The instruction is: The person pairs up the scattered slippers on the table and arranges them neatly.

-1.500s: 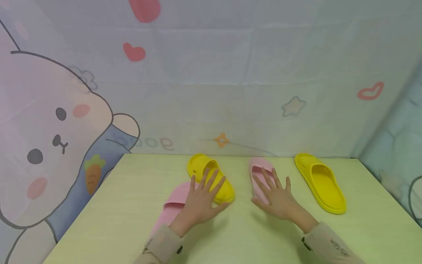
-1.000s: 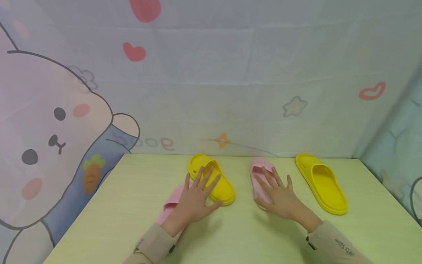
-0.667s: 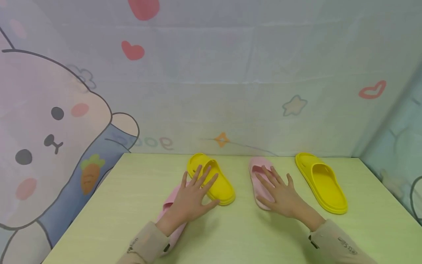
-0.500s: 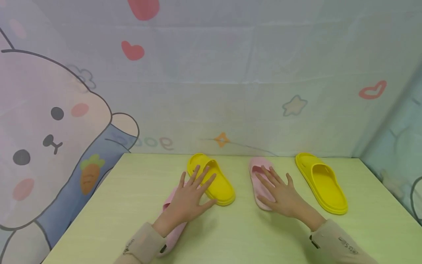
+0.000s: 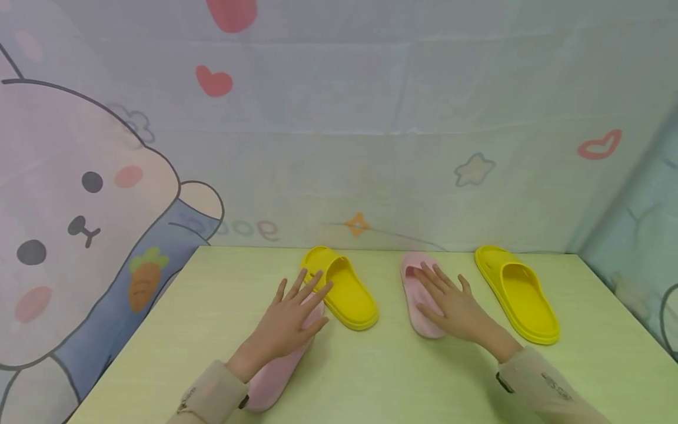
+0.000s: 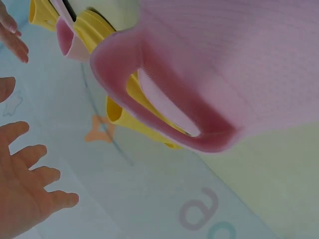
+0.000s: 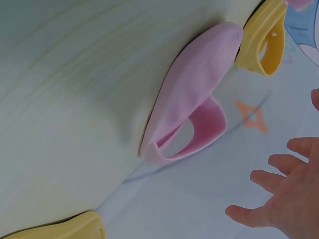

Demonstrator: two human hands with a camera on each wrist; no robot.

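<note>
Fingers spread, my left hand (image 5: 283, 325) hovers over the left pink slipper (image 5: 275, 377), hiding its strap in the head view. In the left wrist view that pink slipper (image 6: 259, 64) looms large, apart from my left hand (image 6: 25, 184). My right hand (image 5: 459, 309) is held above the right pink slipper (image 5: 424, 312), its fingers extended. The right wrist view shows a gap between this pink slipper (image 7: 194, 79) and my right hand (image 7: 294, 189). Neither hand holds anything.
A yellow slipper (image 5: 352, 300) lies between the pink ones, close beside the left one. Another yellow slipper (image 5: 524, 300) lies at the right of the pale table (image 5: 381, 383). A printed curtain (image 5: 339, 118) hangs behind the table.
My left hand has moved left and slightly down, uncovering the left yellow slipper and the heel of the left pink one. My right hand has shifted slightly right, its fingers closer together.
</note>
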